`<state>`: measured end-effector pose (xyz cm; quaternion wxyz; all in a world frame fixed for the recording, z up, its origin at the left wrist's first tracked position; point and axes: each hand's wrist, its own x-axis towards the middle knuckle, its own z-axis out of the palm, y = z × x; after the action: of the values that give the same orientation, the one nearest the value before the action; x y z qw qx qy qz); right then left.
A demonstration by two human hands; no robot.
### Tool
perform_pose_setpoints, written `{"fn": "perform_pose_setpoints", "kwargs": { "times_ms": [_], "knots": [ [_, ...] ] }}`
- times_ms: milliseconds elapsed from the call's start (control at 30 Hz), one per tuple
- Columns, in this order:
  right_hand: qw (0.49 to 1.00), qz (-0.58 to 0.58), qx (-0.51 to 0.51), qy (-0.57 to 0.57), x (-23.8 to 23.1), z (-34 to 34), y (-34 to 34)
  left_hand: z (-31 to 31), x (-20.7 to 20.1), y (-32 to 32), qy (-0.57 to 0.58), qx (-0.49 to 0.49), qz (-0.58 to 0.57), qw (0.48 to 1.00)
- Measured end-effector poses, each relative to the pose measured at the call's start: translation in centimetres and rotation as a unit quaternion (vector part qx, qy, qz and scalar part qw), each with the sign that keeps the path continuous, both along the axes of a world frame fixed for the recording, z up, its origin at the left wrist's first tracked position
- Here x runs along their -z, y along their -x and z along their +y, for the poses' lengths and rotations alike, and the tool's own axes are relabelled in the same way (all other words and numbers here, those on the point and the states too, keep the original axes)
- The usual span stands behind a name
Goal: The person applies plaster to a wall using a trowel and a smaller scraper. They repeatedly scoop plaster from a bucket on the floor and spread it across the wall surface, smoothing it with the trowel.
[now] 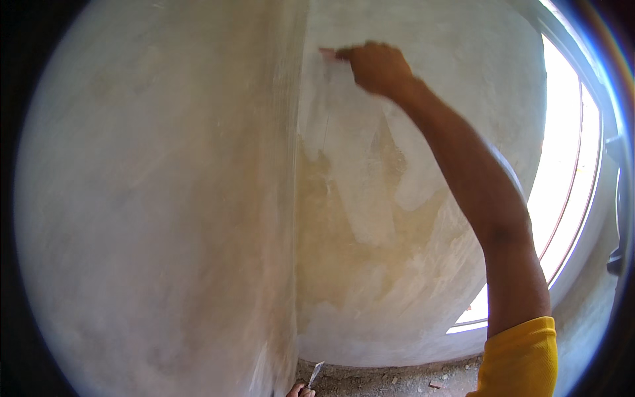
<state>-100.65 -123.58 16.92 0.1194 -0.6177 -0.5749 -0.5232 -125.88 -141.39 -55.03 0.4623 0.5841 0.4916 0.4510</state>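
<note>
My right hand is raised high on the wall, just right of the inside corner. Its fingers are closed round a putty knife, whose blade is against or very near the wall and is smeared by motion. Below it, paler smooth coating lies in streaks over darker tan patches. At the lower edge, my left hand is partly cut off by the picture. It grips a second putty knife, its whitish metal blade pointing up.
A bright barred window opens on the right, beside my raised arm. Another wall fills the left side and meets the worked wall at a vertical corner. The rough dirt floor below carries small rubble and a reddish brick fragment.
</note>
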Motion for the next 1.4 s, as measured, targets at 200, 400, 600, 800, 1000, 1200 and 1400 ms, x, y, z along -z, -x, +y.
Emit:
{"fn": "perform_pose_setpoints", "kwargs": {
  "times_ms": [200, 400, 600, 800, 1000, 1200, 1400],
  "knots": [
    [0.999, -0.044, -0.007, 0.008, -4.3, 3.9, 0.0, 1.2, -0.9, -3.2, -0.018, -0.01, -0.029, 0.999],
    [0.996, -0.044, -0.016, 0.072, 2.4, 4.9, -0.2, 2.2, 1.8, -5.0, -0.062, -0.014, -0.013, 0.998],
    [0.99, -0.014, -0.054, 0.132, 8.1, 5.4, -1.2, 3.3, -2.1, -5.9, -0.079, 0.035, -0.001, 0.996],
    [0.992, 0.004, -0.056, 0.109, 12.3, 5.4, -1.1, 2.8, -7.8, -5.9, -0.027, 0.056, 0.012, 0.998],
    [0.988, 0.014, -0.046, 0.146, 12.7, 9.1, -2.1, 4.6, -15.1, -5.1, 0.022, 0.06, 0.003, 0.998],
    [0.968, 0.057, -0.074, 0.232, 9.4, 5.3, -0.7, 3.4, -25.1, -5.1, -0.035, 0.026, -0.003, 0.999],
    [0.966, 0.146, -0.103, 0.189, -7.6, 0.4, -3.4, 0.5, -35.8, -2.4, -0.001, 0.014, 0.042, 0.999]
  ]
}}
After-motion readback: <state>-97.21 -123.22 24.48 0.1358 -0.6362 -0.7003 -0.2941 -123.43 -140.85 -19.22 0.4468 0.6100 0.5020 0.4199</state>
